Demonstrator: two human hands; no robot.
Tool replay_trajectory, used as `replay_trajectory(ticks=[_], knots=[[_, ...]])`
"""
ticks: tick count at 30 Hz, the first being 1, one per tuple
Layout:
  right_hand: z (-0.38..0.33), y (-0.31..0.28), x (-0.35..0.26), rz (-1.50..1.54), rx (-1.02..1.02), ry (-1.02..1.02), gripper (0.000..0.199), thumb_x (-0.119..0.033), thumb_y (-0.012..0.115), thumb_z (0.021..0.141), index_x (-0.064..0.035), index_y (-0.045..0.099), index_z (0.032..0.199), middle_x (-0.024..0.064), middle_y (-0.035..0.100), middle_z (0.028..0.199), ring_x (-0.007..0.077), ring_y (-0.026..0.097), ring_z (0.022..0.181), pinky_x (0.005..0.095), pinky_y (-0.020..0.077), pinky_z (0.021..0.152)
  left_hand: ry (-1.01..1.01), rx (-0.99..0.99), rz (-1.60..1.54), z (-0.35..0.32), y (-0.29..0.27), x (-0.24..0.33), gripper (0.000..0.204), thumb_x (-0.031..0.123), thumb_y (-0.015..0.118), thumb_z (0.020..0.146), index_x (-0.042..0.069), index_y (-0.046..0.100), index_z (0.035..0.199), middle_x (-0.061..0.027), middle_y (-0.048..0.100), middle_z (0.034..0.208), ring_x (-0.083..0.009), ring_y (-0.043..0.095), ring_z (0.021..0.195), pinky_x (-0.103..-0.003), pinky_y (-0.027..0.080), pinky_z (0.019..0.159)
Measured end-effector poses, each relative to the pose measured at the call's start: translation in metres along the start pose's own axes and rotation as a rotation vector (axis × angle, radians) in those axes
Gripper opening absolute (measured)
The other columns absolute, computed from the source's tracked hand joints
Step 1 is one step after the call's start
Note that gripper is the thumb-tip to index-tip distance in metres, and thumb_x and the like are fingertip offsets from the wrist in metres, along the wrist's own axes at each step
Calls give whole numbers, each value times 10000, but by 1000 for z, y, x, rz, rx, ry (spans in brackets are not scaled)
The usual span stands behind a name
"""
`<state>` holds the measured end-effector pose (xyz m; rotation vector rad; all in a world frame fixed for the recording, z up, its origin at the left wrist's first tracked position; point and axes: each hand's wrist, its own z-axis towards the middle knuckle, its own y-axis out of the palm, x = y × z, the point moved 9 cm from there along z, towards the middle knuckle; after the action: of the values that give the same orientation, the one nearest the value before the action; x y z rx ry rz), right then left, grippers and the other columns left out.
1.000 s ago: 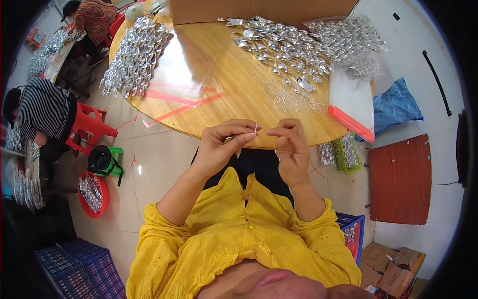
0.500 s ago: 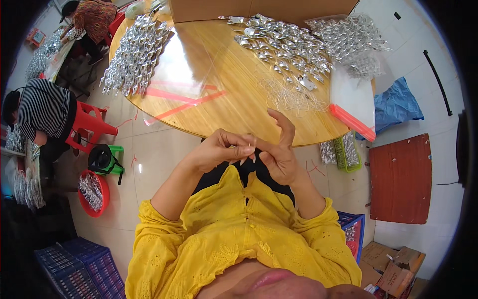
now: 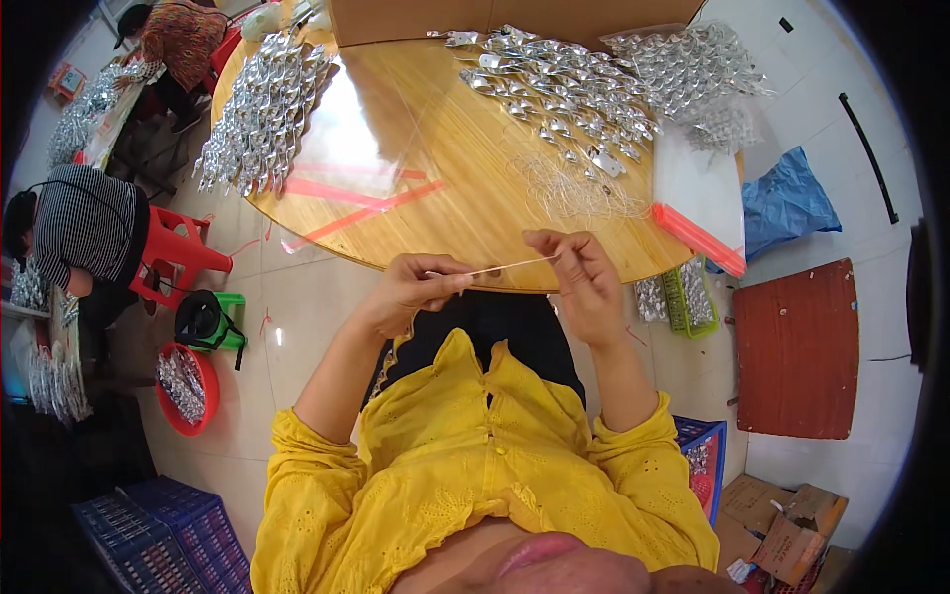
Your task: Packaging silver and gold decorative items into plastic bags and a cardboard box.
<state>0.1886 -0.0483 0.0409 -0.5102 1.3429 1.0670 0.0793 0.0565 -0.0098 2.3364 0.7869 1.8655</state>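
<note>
Just off the near edge of the round wooden table [image 3: 465,228], a thin pale string [image 3: 510,265] runs taut between my hands. Thumb and fingers of my left hand [image 3: 416,292] pinch its left end. The other end is closed in the fingertips of my right hand [image 3: 589,282]. Below my left palm hangs a narrow twisted metallic strip [image 3: 396,351]; its upper part is hidden by the hand. On the tabletop beyond my right hand lies a loose tangle of similar strings [image 3: 574,188].
Silver twisted pieces lie in a left pile [image 3: 262,114] and a right pile [image 3: 559,89], beside a bagged bundle [image 3: 693,74]. Clear bags with red-edged strips [image 3: 698,240] lie on the table. A cardboard box [image 3: 515,20] stands behind. Two people work at left near red stools [image 3: 183,247].
My hands have moved apart from their close position, and the string is now stretched between them. My right hand's raised index finger has folded in. The metallic strip now shows below my left hand.
</note>
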Motion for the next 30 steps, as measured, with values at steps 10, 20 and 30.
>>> replay_trajectory(ticks=[10,20,30], knots=[[-1,11,27,876,-143,161,106,-103,381,857,-20,410,918,115,506,906,269,481,983,380,344,922,96,-161,-221,-3,17,5,182,157,532,790,-19,575,808,-92,564,887,-56,356,442,-173,282,419],[-4,22,-7,-83,-8,-49,102,-129,358,877,-37,387,909,155,539,957,176,506,903,291,361,834,3,-270,59,-15,44,11,215,149,487,819,-31,551,917,-97,578,862,-50,445,480,-152,351,440],[-3,18,-17,-394,-68,-75,112,-89,370,866,-7,424,919,119,552,931,146,520,850,245,388,770,88,-5,71,-18,34,24,168,133,544,787,-11,619,828,-15,559,572,-38,354,321,-157,275,340]])
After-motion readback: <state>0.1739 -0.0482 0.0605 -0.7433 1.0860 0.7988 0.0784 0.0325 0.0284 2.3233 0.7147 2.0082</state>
